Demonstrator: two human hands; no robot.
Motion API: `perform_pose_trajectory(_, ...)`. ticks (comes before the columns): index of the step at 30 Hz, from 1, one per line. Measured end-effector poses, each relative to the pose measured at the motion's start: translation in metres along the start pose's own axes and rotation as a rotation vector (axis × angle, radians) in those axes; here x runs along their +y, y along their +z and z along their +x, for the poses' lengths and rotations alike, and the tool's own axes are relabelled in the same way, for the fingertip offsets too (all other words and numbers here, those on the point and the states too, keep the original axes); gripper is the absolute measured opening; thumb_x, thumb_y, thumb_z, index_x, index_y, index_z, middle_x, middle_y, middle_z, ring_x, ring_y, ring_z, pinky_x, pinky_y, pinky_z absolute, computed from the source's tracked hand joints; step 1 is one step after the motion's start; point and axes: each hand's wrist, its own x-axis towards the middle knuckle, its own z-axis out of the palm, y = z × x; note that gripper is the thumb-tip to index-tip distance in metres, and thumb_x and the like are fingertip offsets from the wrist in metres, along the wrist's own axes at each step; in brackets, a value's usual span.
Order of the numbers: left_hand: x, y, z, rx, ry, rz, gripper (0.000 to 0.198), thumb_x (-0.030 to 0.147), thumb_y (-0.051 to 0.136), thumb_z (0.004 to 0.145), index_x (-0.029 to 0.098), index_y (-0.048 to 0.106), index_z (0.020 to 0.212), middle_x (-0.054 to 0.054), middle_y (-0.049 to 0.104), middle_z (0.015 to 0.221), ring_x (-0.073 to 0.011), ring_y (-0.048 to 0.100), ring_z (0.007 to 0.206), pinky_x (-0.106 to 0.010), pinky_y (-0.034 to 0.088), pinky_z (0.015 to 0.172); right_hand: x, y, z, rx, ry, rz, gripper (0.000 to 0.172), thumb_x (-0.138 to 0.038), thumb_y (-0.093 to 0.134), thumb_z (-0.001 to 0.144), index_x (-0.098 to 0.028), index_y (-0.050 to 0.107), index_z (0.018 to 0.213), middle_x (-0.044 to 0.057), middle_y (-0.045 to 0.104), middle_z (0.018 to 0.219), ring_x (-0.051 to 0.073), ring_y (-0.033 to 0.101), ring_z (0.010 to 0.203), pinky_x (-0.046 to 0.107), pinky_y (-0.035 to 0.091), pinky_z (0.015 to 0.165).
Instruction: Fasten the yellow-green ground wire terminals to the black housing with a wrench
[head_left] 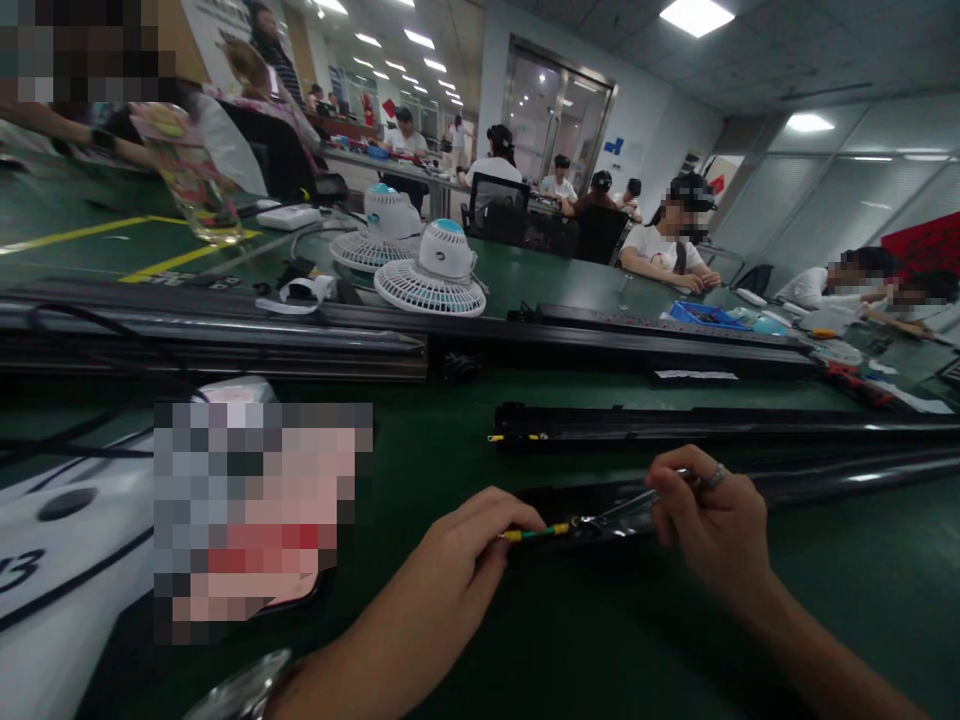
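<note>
My left hand [457, 570] pinches a thin yellow-green wire [534, 533] at the end of a long black rail [810, 478] lying on the green table [450, 450]. My right hand [712, 525], with a ring on one finger, is closed on a slim metal tool [622, 508], probably tweezers, whose tip meets the wire's end. A watch [240, 690] shows on my left wrist.
A second black rail [712, 425] lies just behind, more long rails [225, 335] across the table's middle. Two small white fans [435, 275] stand behind them. A blurred patch and white sheet [67, 570] lie at left. Several seated people work at the far tables.
</note>
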Motion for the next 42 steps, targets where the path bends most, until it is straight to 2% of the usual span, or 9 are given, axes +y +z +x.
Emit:
perform_pose_trajectory(6,-0.001,-0.001,0.001,0.025,-0.044,0.039,0.037,0.008,0.041,0.094,0.029,0.064,0.115,0.0,0.061,0.116,-0.0171,0.06,0.099,-0.032,0.05,0.088,-0.004,0.005,0.001,0.049,-0.085,-0.109,0.017,-0.026,0.054,0.101,-0.022,0.058,0.086,-0.01,0.053,0.043,0.009,0.051,0.034,0.019,0.038,0.04)
perform_pose_trajectory(15,-0.008,-0.008,-0.007,0.011,0.154,0.266,0.045,0.002,0.041,0.092,0.029,0.061,0.122,-0.002,0.057,0.126,-0.0198,0.053,0.114,-0.036,0.048,0.101,-0.007,0.008,-0.003,0.021,-0.153,-0.157,0.013,-0.018,0.057,0.099,-0.022,0.058,0.087,-0.009,0.057,0.047,0.007,0.054,0.036,0.017,0.039,0.04)
perform_pose_trajectory(19,-0.009,-0.012,-0.008,-0.035,0.202,0.37,0.049,0.0,0.041,0.091,0.028,0.059,0.127,-0.005,0.054,0.129,-0.0215,0.053,0.113,-0.038,0.05,0.099,-0.013,0.006,0.0,-0.013,-0.062,-0.109,0.015,-0.02,0.056,0.098,-0.021,0.059,0.084,-0.008,0.06,0.048,0.008,0.055,0.036,0.017,0.042,0.04)
perform_pose_trajectory(23,-0.007,-0.009,-0.01,-0.055,0.192,0.389,0.05,-0.002,0.041,0.089,0.026,0.058,0.128,-0.006,0.053,0.127,-0.0218,0.053,0.111,-0.038,0.051,0.095,-0.018,0.003,-0.001,-0.046,0.125,0.02,0.017,-0.029,0.058,0.098,-0.02,0.059,0.083,-0.004,0.065,0.05,0.01,0.055,0.034,0.018,0.04,0.033)
perform_pose_trajectory(26,-0.007,-0.007,-0.012,-0.058,0.183,0.385,0.049,-0.003,0.041,0.09,0.025,0.057,0.127,-0.005,0.051,0.128,-0.0209,0.052,0.11,-0.037,0.051,0.094,-0.019,0.0,-0.003,-0.06,0.265,0.145,0.016,-0.034,0.059,0.097,-0.02,0.059,0.089,-0.001,0.069,0.057,0.013,0.06,0.037,0.02,0.045,0.035)
perform_pose_trajectory(28,-0.008,-0.007,-0.014,-0.062,0.185,0.377,0.047,-0.003,0.041,0.092,0.025,0.056,0.127,-0.005,0.05,0.128,-0.0202,0.051,0.109,-0.037,0.051,0.094,-0.018,-0.001,-0.005,-0.07,0.292,0.22,0.015,-0.034,0.059,0.097,-0.02,0.059,0.093,0.0,0.07,0.06,0.014,0.062,0.039,0.022,0.049,0.037)
perform_pose_trajectory(34,-0.011,-0.007,-0.012,-0.077,0.187,0.374,0.046,-0.002,0.041,0.093,0.025,0.056,0.127,-0.005,0.051,0.127,-0.0195,0.051,0.108,-0.035,0.051,0.091,-0.02,0.001,-0.006,0.007,0.197,0.125,0.014,-0.031,0.054,0.1,-0.021,0.059,0.093,-0.002,0.069,0.059,0.013,0.061,0.04,0.022,0.047,0.039)
perform_pose_trajectory(38,-0.014,-0.006,-0.01,-0.061,0.192,0.401,0.047,-0.003,0.04,0.091,0.024,0.057,0.125,-0.005,0.052,0.124,-0.0202,0.052,0.105,-0.036,0.051,0.088,-0.018,0.0,-0.004,-0.033,0.107,0.003,0.016,-0.028,0.05,0.102,-0.022,0.062,0.093,-0.005,0.063,0.053,0.01,0.056,0.036,0.019,0.043,0.037)
perform_pose_trajectory(42,-0.017,-0.004,-0.008,-0.055,0.21,0.416,0.046,-0.004,0.04,0.09,0.023,0.058,0.122,-0.006,0.053,0.122,-0.0208,0.052,0.104,-0.036,0.05,0.086,-0.016,-0.001,0.0,-0.035,0.079,0.001,0.018,-0.028,0.049,0.103,-0.021,0.062,0.092,-0.006,0.062,0.053,0.009,0.055,0.036,0.018,0.041,0.036)
